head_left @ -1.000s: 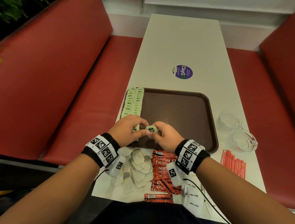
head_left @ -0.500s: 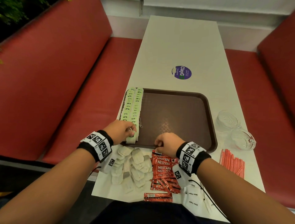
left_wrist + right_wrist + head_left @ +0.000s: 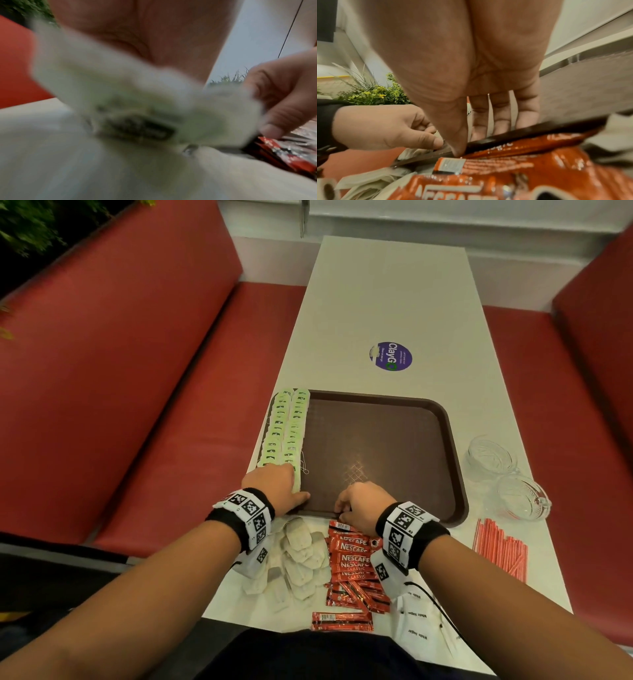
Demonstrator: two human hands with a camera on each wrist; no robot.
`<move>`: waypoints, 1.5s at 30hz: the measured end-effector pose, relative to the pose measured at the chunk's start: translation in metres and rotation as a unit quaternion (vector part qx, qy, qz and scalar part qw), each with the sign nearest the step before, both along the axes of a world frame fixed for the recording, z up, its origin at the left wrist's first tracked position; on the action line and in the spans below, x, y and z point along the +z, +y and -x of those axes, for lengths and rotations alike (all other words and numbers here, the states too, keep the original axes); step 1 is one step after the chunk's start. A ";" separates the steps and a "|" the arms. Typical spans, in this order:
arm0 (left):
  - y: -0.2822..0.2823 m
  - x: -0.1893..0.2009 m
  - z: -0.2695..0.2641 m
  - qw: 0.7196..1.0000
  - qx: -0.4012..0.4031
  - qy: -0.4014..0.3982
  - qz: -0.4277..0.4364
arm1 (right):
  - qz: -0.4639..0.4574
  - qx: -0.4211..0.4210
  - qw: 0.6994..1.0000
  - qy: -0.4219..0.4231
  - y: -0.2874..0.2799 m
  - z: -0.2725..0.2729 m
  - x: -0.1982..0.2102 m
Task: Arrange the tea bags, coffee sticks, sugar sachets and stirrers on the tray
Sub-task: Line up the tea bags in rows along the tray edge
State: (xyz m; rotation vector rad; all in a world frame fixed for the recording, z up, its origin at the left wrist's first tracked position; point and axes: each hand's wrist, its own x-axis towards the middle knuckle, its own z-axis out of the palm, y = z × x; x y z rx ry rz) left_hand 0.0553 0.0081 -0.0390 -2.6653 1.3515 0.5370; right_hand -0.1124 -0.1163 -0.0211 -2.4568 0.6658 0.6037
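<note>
A brown tray [image 3: 394, 426] lies on the white table, with two rows of green-tagged tea bags [image 3: 287, 426] along its left edge. My left hand [image 3: 274, 487] sits at the near end of the right row, its fingers curled round a tea bag [image 3: 137, 108], which is blurred in the left wrist view. My right hand [image 3: 356, 505] rests on the tray's near rim [image 3: 539, 128], fingers [image 3: 501, 108] straight and the thumb at the rim by a coffee stick. Near me lie loose tea bags [image 3: 301, 556], red coffee sticks [image 3: 349, 563], white sugar sachets [image 3: 414, 628] and red stirrers [image 3: 500, 546].
Two glass bowls [image 3: 507, 477] stand right of the tray. A round purple sticker [image 3: 390, 356] is on the table beyond it. Red bench seats [image 3: 154, 405] run along both sides, and plants [image 3: 373, 92] stand to the left.
A second ago both hands held one tea bag over the tray's near edge. The left hand has carried it to the near end of the right row; the right hand dropped onto the near rim.
</note>
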 end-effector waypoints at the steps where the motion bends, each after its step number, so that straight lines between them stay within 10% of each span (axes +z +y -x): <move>1: -0.002 0.000 0.000 1.000 0.000 -0.008 -0.004 | -0.001 -0.001 1.000 0.001 0.000 0.000 0.001; 15: 0.050 0.037 -0.024 0.980 -0.096 0.166 0.046 | 0.005 0.148 0.988 -0.040 0.037 -0.014 0.011; 31: 0.082 0.016 -0.007 0.984 -0.126 0.122 -0.011 | 0.107 0.307 0.945 -0.033 0.057 -0.037 -0.006; 45: 0.080 0.034 -0.014 0.972 -0.077 0.153 0.161 | -0.010 0.157 0.975 -0.158 0.048 -0.023 0.010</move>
